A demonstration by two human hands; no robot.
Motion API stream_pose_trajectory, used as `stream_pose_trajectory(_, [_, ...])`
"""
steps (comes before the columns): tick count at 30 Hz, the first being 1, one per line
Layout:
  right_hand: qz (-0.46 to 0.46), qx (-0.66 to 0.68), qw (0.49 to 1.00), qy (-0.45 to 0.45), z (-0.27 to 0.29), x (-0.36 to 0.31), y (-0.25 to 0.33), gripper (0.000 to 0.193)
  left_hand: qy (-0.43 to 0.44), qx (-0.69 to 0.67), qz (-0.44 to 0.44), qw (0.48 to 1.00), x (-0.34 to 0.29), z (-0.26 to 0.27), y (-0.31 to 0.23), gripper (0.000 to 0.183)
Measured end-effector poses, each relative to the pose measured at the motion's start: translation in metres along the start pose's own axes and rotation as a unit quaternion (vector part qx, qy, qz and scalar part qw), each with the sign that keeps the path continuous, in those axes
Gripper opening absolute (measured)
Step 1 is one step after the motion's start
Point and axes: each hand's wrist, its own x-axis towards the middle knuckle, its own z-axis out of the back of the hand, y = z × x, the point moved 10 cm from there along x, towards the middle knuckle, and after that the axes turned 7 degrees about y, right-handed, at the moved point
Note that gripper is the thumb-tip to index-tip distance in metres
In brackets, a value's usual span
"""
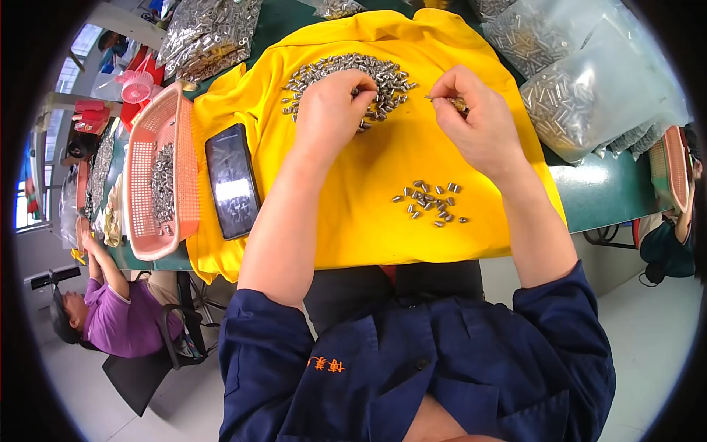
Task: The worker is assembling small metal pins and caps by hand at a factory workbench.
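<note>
Head view: my left hand rests on big heap of small metal pins, fingers curled into it, what they grip hidden. My right hand, just right of heap, pinches few pins between narrow fingertips, likely to check them. Small sorted cluster lies nearer me, apart from heap. Yellow cloth probably stops rolling. Phone, pink basket far left of fingers. Bags cut off at rim.

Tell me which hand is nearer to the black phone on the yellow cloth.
Left. The left hand rests on the big pile of small metal parts, just right of the black phone. The right hand is farther right.
</note>
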Motion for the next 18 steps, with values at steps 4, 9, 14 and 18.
stream_pose_trajectory(4, [0.011,-0.002,1.000,0.001,-0.003,0.000,0.002,0.007,-0.033,-0.122,0.040,0.991,0.000,0.007,0.010,0.010])
stream_pose_trajectory(9, [0.015,0.061,0.998,0.011,-0.005,0.001,-0.005,0.008,0.095,-0.612,0.126,0.775,-0.012,-0.036,0.010,0.012])
stream_pose_trajectory(14, [-0.002,0.148,0.988,0.054,-0.013,0.000,-0.008,0.007,0.153,-0.673,0.091,0.718,-0.017,-0.046,-0.011,0.013])
stream_pose_trajectory(18, [0.012,0.160,0.986,0.054,-0.013,0.000,-0.003,0.006,0.155,-0.677,0.073,0.715,-0.018,-0.045,-0.018,0.014])
